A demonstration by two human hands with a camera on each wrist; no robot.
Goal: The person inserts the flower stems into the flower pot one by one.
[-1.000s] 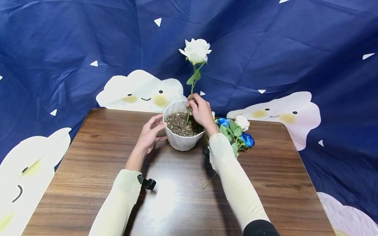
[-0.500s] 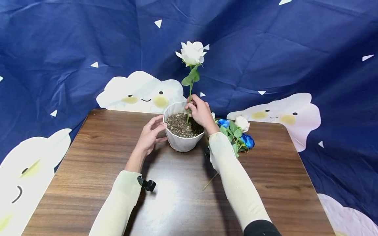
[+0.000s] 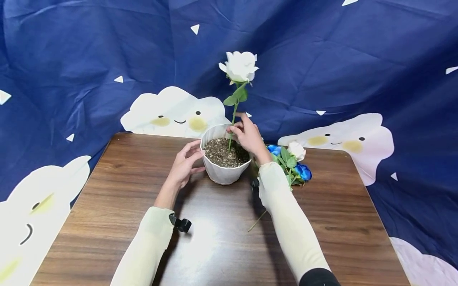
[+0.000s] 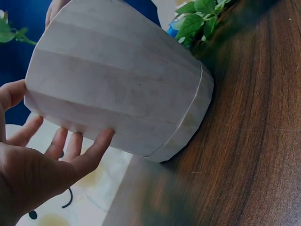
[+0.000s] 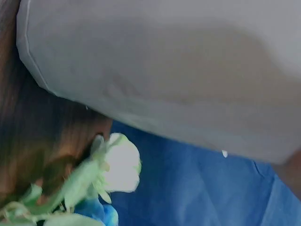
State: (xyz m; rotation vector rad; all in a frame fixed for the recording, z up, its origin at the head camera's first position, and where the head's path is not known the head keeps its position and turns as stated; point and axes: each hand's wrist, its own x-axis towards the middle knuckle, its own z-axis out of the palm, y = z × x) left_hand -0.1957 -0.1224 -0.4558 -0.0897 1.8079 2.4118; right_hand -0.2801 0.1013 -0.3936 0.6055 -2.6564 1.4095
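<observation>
In the head view a white faceted flowerpot (image 3: 224, 174) filled with dark soil (image 3: 218, 149) stands on the table. A long-stemmed white rose (image 3: 239, 66) rises from the soil, tilted slightly right. My right hand (image 3: 250, 137) is over the pot's right rim, thumb and a finger pinching the lower stem, the index finger raised off it. At the pot's left side my left hand (image 3: 181, 163) is spread, its fingertips (image 4: 103, 139) touching the wall and one digit at the rim in the left wrist view. Pot wall and blur fill much of the right wrist view; the right hand's grip is hidden there.
To the right of the pot, white and blue roses (image 3: 297, 151) lie in a pile, partly behind the right forearm. One bare stem (image 3: 257, 221) reaches toward the front of the wooden table (image 3: 118, 190). A blue cloth (image 3: 89, 47) with cloud prints hangs behind.
The rose head swung left, then back a little to the right. My right index finger has lifted from the stem. The left hand and pot hold their place while the head view shifts slightly.
</observation>
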